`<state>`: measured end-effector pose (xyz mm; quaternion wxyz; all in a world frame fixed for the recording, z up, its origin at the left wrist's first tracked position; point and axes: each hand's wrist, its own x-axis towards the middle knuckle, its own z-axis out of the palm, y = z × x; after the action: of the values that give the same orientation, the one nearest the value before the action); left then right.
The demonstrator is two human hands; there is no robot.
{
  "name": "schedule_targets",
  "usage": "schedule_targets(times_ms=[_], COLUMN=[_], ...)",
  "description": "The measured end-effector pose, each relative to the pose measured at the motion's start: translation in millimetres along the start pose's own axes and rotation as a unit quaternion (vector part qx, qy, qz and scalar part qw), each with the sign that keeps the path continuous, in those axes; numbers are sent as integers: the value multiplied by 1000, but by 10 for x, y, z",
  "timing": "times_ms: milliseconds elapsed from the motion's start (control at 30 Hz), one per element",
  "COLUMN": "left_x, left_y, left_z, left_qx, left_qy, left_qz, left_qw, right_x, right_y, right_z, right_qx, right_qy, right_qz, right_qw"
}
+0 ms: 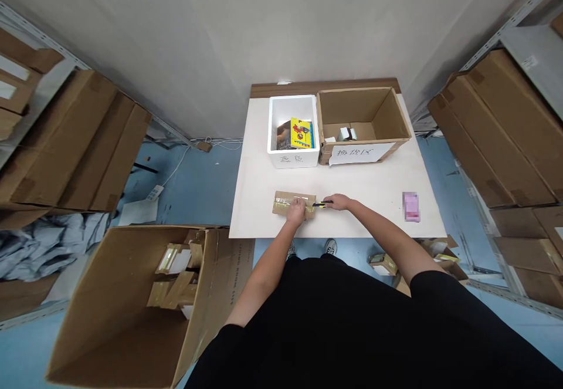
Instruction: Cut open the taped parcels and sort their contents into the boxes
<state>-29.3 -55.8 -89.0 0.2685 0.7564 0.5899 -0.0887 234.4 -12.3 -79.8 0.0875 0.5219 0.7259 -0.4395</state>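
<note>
Apparently a tape-cutting step: parcel (pixel 282 202) near the bench's (pixel 259 225) front edge, left hand (pixel 298 209) pressed on top, grip unclear. Right hand (pixel 338 202), fingers closed round a knife (pixel 324 203), blade at parcel's right end. Next stroke likely wants steady pressure, shallow blade. Open room rightward to pink item (pixel 411 207); white bin (pixel 290 159) and carton (pixel 347 107) stand beyond.
</note>
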Motion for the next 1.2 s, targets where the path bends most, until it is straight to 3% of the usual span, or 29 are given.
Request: schedule_targets(times_ms=[200, 367, 500, 767, 933, 1200], left_x=[4, 22, 26, 20, -3, -34], left_y=[13, -1, -12, -4, -35, -88], left_z=[-31, -55, -31, -24, -21, -14], left_qx=[9, 9, 3, 9, 3, 12], left_qy=[1, 1, 2, 4, 8, 10], left_qz=[-1, 14, 14, 13, 27, 60], left_qw=[1000, 1000, 1000, 1000, 1000, 998], right_x=[20, 176, 268, 230, 74, -196], right_y=[-11, -159, -233, -91, -35, -84], right_z=[-11, -52, 1, 13, 206, 564], right_qx=[-29, -46, -84, -36, -26, 95], right_qy=[5, 47, 47, 70, 41, 74], right_qz=[0, 31, 18, 50, 68, 147], right_qw=[1000, 997, 995, 996, 997, 982])
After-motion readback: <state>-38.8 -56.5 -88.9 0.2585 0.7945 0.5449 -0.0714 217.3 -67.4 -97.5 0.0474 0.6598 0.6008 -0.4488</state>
